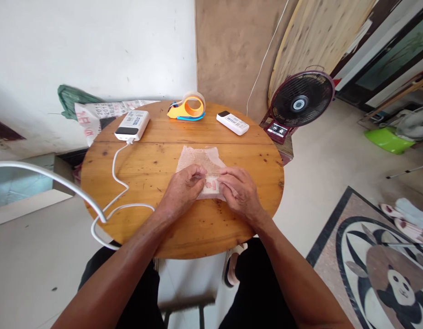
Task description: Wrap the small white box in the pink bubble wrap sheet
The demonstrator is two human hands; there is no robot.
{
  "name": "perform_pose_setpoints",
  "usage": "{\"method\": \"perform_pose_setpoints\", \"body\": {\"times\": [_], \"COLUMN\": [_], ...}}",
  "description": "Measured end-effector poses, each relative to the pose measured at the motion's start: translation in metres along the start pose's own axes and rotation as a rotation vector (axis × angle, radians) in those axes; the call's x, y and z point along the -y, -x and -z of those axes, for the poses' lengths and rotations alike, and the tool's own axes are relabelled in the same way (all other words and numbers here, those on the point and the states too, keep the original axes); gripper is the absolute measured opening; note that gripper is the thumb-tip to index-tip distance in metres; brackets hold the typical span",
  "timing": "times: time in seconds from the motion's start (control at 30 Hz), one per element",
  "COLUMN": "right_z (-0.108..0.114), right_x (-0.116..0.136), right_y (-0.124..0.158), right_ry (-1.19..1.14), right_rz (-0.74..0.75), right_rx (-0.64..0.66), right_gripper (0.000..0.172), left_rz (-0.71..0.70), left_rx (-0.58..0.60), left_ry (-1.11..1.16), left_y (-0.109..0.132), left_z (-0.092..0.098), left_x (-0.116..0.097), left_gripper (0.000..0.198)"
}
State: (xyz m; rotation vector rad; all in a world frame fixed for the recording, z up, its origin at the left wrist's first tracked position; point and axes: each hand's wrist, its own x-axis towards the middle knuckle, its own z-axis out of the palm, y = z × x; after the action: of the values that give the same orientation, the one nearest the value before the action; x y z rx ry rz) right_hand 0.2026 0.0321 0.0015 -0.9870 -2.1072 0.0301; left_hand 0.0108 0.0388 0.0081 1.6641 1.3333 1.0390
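Note:
A small white box with red print (211, 185) lies on the round wooden table, on a sheet of clear bubble wrap (200, 157) that spreads out beyond it. My left hand (187, 185) is at the box's left side, thumb and fingers pinched on the wrap's edge. From the right, my right hand (240, 189) curls its fingers around the wrap at the box's other side. Part of the box and the wrap are hidden under both hands.
On the table (156, 169) stand a white power bank (133, 125) with a white cable (117, 171), an orange tape dispenser (187, 107) and another white device (232, 123). A dark red fan (300, 100) stands beyond the right edge.

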Motion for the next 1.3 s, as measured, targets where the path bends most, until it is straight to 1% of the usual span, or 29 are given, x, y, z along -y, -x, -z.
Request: {"method": "perform_pose_setpoints", "body": {"times": [0.13, 0.27, 0.33, 0.47, 0.63, 0.7, 0.8, 0.9, 0.97, 1.07, 1.13, 1.2, 1.3], "right_z": [0.002, 0.002, 0.003, 0.005, 0.005, 0.006, 0.007, 0.009, 0.010, 0.011, 0.012, 0.012, 0.010], "right_x": [0.006, 0.008, 0.007, 0.006, 0.008, 0.009, 0.011, 0.016, 0.019, 0.024, 0.027, 0.030, 0.033], "right_y": [0.002, 0.002, 0.000, -0.003, -0.005, -0.006, -0.008, -0.011, -0.013, -0.015, -0.016, -0.016, -0.016], "right_ry": [0.083, 0.156, 0.169, 0.168, 0.166, 0.166, 0.175, 0.209, 0.238, 0.280, 0.314, 0.352, 0.396], "right_rz": [0.069, 0.077, 0.084, 0.078, 0.078, 0.082, 0.088, 0.081, 0.073, 0.079, 0.085, 0.091, 0.091], "right_rx": [0.103, 0.228, 0.266, 0.296, 0.295, 0.294, 0.311, 0.350, 0.376, 0.410, 0.427, 0.438, 0.457], "right_gripper": [0.016, 0.022, 0.024, 0.021, 0.019, 0.018, 0.016, 0.015, 0.015, 0.015, 0.020, 0.028, 0.039], "left_rz": [-0.013, 0.016, 0.019, 0.038, 0.083, 0.087, 0.093, 0.142, 0.182, 0.197, 0.192, 0.184, 0.169], "left_rx": [0.000, 0.021, 0.015, -0.028, -0.054, -0.085, -0.117, -0.085, -0.045, -0.004, 0.013, 0.023, 0.011], "left_ry": [0.014, -0.003, -0.028, -0.124, -0.221, -0.297, -0.481, -0.624, -0.662, -0.690, -0.678, -0.632, -0.556], "left_y": [0.000, -0.001, -0.001, 0.000, 0.003, 0.006, 0.010, 0.014, 0.015, 0.014, 0.013, 0.011, 0.010], "left_z": [-0.001, -0.001, 0.002, 0.017, 0.038, 0.044, 0.049, 0.051, 0.052, 0.050, 0.048, 0.045, 0.041], "left_x": [0.000, 0.000, 0.000, 0.005, 0.014, 0.017, 0.018, 0.016, 0.013, 0.010, 0.010, 0.010, 0.012], "left_gripper": [0.017, 0.018, 0.021, 0.028, 0.029, 0.032, 0.043, 0.053, 0.057, 0.059, 0.056, 0.053, 0.050]}}
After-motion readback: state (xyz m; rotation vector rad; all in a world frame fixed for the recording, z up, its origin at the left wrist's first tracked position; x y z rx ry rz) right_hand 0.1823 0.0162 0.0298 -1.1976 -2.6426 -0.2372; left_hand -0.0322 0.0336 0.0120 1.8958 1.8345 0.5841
